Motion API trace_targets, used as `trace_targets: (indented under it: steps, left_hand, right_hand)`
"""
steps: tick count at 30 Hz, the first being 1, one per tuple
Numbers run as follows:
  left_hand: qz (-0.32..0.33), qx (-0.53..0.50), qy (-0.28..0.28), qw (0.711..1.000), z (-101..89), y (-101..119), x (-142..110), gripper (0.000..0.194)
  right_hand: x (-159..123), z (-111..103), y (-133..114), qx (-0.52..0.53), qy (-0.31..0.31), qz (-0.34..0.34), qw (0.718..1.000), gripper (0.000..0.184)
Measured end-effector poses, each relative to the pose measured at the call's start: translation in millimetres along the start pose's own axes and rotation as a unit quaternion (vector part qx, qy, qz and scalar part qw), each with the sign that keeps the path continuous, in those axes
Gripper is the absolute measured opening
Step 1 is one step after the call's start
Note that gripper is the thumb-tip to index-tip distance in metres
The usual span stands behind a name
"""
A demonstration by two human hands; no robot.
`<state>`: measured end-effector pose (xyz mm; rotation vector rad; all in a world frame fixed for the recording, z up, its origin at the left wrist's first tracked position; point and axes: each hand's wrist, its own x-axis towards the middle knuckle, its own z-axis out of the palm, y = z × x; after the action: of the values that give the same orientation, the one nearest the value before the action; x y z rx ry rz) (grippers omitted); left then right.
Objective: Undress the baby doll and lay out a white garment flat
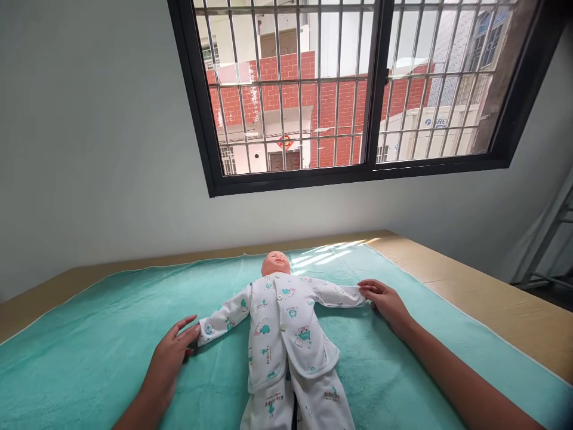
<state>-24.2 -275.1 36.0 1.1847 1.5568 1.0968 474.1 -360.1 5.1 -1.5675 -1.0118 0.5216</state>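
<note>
A baby doll (276,263) lies on its back, head toward the wall. It wears a white printed baby top (268,322), buttoned near the neck, with its front flaps parted lower down. Matching white trousers (323,400) run out of the bottom of the view. Both sleeves stretch out sideways, and the doll's hands are hidden in them. My left hand (168,355) pinches the cuff of the sleeve on the left. On the other side, my right hand (387,304) has its fingers closed on the end of the right sleeve.
A turquoise blanket (134,322) lies under the doll on a wooden table (483,280). Behind it are a pale wall (111,149) and a barred window with a black frame (290,185). A metal ladder-like frame (548,233) stands beyond the table's right edge.
</note>
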Motion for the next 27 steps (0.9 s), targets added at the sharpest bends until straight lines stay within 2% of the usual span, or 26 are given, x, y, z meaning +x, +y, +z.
trace_targets:
  steps: [4,9,15,18,22,27]
  left_hand:
    - [-0.023,-0.056,-0.026,0.998,-0.3,0.3,0.0,0.059]
    - [-0.049,-0.072,-0.052,0.995,-0.4,2.8,-2.4,0.043]
    - [-0.092,-0.158,-0.032,0.983,-1.1,0.4,2.9,0.030]
    - [-0.092,-0.214,-0.017,0.972,-2.8,-5.3,10.4,0.031]
    - [-0.057,-0.235,-0.007,0.970,-6.8,-9.6,18.9,0.034]
    - [-0.062,-0.226,0.012,0.972,-9.2,-0.7,16.1,0.034]
  right_hand:
    - [-2.1,1.8,-3.3,-0.017,-0.043,-0.001,0.999,0.035]
    - [-1.2,6.8,-1.5,-0.041,-0.096,-0.022,0.994,0.033]
    - [2.3,5.6,3.6,-0.025,-0.112,-0.029,0.993,0.036]
    - [2.1,2.6,3.7,-0.007,-0.077,-0.020,0.997,0.035]
    - [1.4,-0.9,4.2,0.054,-0.017,0.011,0.998,0.038]
    - [0.9,-2.2,1.7,0.103,0.004,0.025,0.994,0.039]
